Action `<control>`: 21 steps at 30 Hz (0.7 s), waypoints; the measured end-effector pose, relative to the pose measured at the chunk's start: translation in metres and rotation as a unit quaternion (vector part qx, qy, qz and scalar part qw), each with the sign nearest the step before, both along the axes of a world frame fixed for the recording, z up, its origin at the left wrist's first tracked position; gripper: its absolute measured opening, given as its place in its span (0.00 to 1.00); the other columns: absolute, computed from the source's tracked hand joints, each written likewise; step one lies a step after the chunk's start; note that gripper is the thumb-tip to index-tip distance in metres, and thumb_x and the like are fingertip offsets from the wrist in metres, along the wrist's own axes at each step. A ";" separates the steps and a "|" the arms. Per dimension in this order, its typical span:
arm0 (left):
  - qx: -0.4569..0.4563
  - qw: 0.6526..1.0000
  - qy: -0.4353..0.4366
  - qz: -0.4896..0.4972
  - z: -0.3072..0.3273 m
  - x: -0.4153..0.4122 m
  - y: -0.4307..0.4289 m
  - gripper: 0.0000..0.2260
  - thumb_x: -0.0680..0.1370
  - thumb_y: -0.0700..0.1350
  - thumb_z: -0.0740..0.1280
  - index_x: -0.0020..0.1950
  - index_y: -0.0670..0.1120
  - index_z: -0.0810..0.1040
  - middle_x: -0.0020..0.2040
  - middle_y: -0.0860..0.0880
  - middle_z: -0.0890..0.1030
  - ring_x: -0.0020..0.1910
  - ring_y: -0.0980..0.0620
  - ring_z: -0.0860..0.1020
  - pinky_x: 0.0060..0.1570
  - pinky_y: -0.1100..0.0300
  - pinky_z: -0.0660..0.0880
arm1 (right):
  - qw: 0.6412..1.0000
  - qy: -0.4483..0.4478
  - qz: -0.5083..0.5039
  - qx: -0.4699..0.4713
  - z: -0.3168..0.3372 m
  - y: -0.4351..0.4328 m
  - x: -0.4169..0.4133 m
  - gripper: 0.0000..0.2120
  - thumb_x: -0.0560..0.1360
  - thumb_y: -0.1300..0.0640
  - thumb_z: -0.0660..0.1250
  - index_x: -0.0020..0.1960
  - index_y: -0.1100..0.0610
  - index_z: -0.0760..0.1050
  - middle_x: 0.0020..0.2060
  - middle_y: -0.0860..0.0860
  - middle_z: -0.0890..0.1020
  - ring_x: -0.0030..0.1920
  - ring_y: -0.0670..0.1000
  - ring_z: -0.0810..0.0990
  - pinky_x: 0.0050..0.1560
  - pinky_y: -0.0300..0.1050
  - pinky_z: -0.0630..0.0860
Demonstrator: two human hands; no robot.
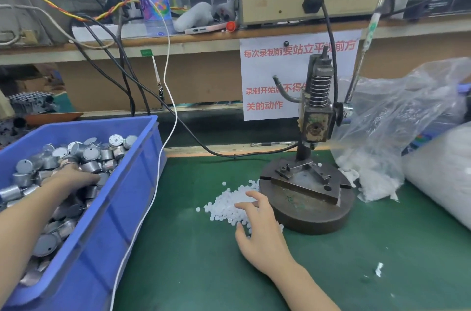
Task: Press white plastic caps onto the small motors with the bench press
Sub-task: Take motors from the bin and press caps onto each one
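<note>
Many white caps (224, 205) lie beneath the right grip (260, 229).

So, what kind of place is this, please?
Probably a small factory assembly bench: a blue bin full of small motors, a manual bench press, and loose white plastic caps on the green mat.

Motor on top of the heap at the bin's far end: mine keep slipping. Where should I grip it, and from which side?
Pinch the motor across its round side wall between thumb and fingers, coming down from above. It is a short cylinder lying exposed atop the heap, and the walls of the blue bin block a sideways approach.
</note>
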State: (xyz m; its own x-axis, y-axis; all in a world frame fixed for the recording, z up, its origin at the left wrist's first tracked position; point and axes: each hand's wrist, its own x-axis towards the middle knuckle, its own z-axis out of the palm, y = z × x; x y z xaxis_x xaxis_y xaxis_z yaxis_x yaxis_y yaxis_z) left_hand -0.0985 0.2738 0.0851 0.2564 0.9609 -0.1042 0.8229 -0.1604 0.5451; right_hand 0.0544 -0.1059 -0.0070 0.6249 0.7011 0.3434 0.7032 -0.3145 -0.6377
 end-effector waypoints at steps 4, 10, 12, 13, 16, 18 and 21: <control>0.050 0.999 0.020 0.001 0.001 -0.002 -0.002 0.16 0.67 0.44 0.75 0.37 0.41 0.68 0.37 0.42 0.74 0.45 0.38 0.77 0.45 0.51 0.73 | 1.000 -0.008 -0.002 -0.003 0.001 0.000 0.001 0.17 0.74 0.55 0.60 0.63 0.49 0.69 0.68 0.42 0.56 0.61 0.38 0.62 0.52 0.39 0.61; -0.036 0.997 -0.072 0.020 0.002 -0.002 0.000 0.12 0.70 0.37 0.70 0.49 0.39 0.69 0.41 0.38 0.74 0.37 0.43 0.70 0.30 0.60 0.63 | 1.000 -0.010 0.000 -0.003 -0.001 0.002 0.002 0.16 0.75 0.54 0.60 0.62 0.48 0.69 0.67 0.41 0.57 0.62 0.38 0.62 0.52 0.38 0.61; -0.059 0.990 -0.118 0.039 0.004 -0.001 -0.002 0.07 0.72 0.32 0.65 0.46 0.39 0.69 0.38 0.39 0.71 0.32 0.44 0.67 0.31 0.62 0.63 | 1.000 -0.012 -0.002 0.000 -0.001 0.002 0.002 0.16 0.75 0.55 0.61 0.62 0.48 0.70 0.67 0.41 0.58 0.62 0.38 0.62 0.51 0.38 0.61; -0.071 0.988 -0.132 0.046 0.006 -0.001 -0.004 0.06 0.72 0.31 0.62 0.42 0.39 0.67 0.35 0.41 0.69 0.29 0.45 0.65 0.31 0.64 0.63 | 1.000 -0.013 -0.002 0.001 -0.001 0.001 0.002 0.16 0.75 0.55 0.61 0.62 0.49 0.70 0.66 0.41 0.58 0.61 0.38 0.62 0.50 0.38 0.61; -0.104 0.979 -0.166 0.053 0.013 0.000 -0.017 0.09 0.71 0.31 0.58 0.34 0.41 0.63 0.32 0.43 0.64 0.21 0.46 0.64 0.29 0.66 0.65 | 1.000 -0.012 -0.002 0.000 -0.001 0.001 0.002 0.15 0.75 0.55 0.61 0.62 0.49 0.70 0.66 0.41 0.59 0.61 0.38 0.63 0.50 0.37 0.60; -0.129 0.968 -0.206 0.066 0.019 -0.001 -0.027 0.10 0.71 0.32 0.58 0.32 0.41 0.63 0.27 0.43 0.65 0.12 0.50 0.63 0.21 0.68 0.68 | 1.000 -0.011 0.000 0.004 -0.001 0.001 0.002 0.15 0.75 0.55 0.61 0.62 0.49 0.70 0.66 0.42 0.59 0.61 0.39 0.64 0.50 0.37 0.61; -0.181 0.943 -0.270 0.069 0.033 -0.002 -0.042 0.09 0.71 0.34 0.58 0.31 0.42 0.63 0.17 0.44 0.66 0.11 0.52 0.63 0.19 0.71 0.65 | 1.000 -0.007 -0.001 0.004 0.000 0.001 0.003 0.15 0.75 0.55 0.61 0.61 0.48 0.70 0.66 0.41 0.59 0.61 0.39 0.64 0.50 0.38 0.61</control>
State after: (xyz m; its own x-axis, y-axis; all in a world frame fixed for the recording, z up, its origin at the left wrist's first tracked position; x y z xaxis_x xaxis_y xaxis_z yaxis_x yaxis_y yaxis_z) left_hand -0.1008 0.2322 0.1183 0.2404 0.9159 -0.3216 0.4094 0.2048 0.8891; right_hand 0.0571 -0.1048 -0.0072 0.6220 0.6965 0.3578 0.7108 -0.3106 -0.6311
